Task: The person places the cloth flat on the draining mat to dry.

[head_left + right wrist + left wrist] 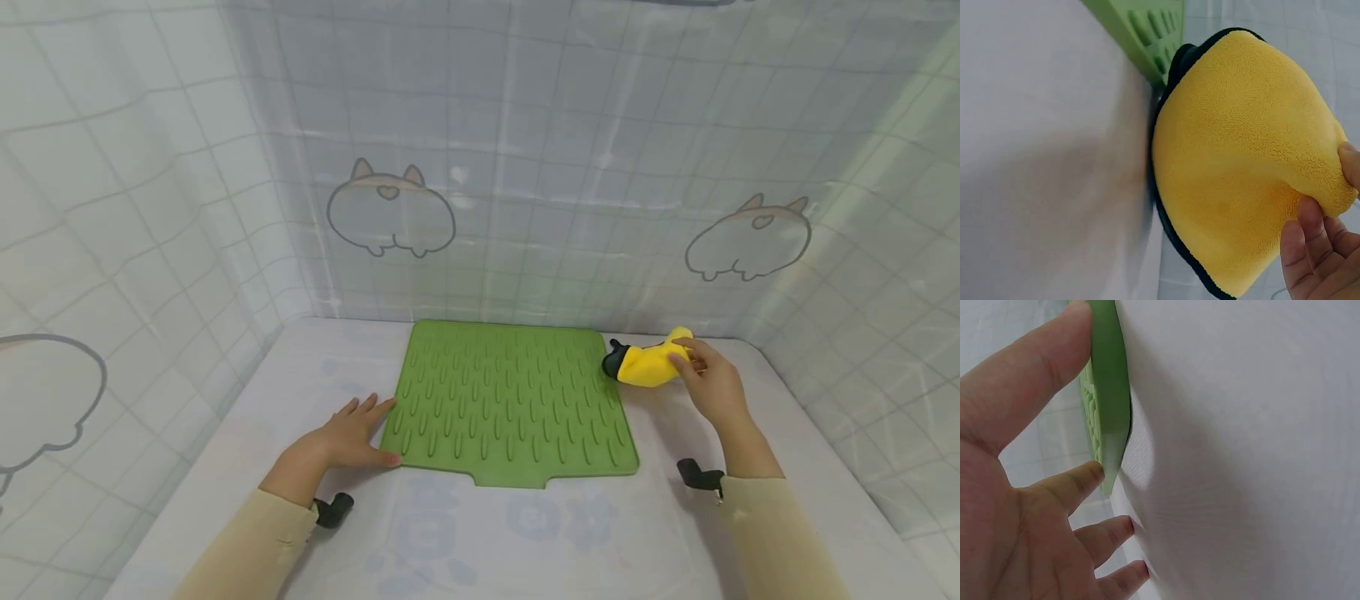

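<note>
A green ribbed mat (510,400) lies flat on the white table, its tab toward the person. My left hand (343,435) is spread at the mat's left edge, with the thumb on the near left corner. In the left wrist view, the thumb and index fingertip touch the green mat (1113,394), while other fingertips rest on the table. To the right, my right hand (712,383) pinches one end of a yellow cloth (648,367) with a dark edge. The right wrist view shows the cloth (1235,150) hanging folded from thumb and fingers, beside the mat's right edge.
A white table cover (435,542) with faint blue prints surrounds the mat. Grid-patterned curtains (570,167) with cartoon animal drawings stand behind and on both sides. Dark camera mounts (333,510) sit on both wrists.
</note>
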A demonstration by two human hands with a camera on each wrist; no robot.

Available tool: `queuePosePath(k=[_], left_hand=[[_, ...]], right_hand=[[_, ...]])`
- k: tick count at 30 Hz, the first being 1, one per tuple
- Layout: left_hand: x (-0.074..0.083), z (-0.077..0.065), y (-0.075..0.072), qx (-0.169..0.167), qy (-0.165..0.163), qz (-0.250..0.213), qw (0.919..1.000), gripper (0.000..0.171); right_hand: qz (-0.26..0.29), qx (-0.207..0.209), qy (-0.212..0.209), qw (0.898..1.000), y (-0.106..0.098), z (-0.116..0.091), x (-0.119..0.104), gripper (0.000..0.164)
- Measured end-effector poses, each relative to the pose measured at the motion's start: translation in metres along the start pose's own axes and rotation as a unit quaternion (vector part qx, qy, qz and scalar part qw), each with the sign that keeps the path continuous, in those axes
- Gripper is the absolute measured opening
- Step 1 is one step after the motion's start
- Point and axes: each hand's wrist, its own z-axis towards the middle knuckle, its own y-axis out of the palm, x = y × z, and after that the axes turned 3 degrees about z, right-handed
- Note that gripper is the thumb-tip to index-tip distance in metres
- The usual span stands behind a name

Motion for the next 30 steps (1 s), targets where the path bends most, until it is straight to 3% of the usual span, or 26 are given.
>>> queuePosePath(k=[16,30], left_hand=[[-0.001,-0.001,0.001,-0.001,0.003,0.000,1.0000,0.105],[-0.001,0.000,0.003,0.004,0.002,0.000,1.0000,0.104]], right_hand=[[0.039,0.045,-0.018,0.998,-0.001,-0.006,-0.039,0.041],[0.055,0.097,-0.104,0.988,0.008,-0.008,-0.067,0.029]])
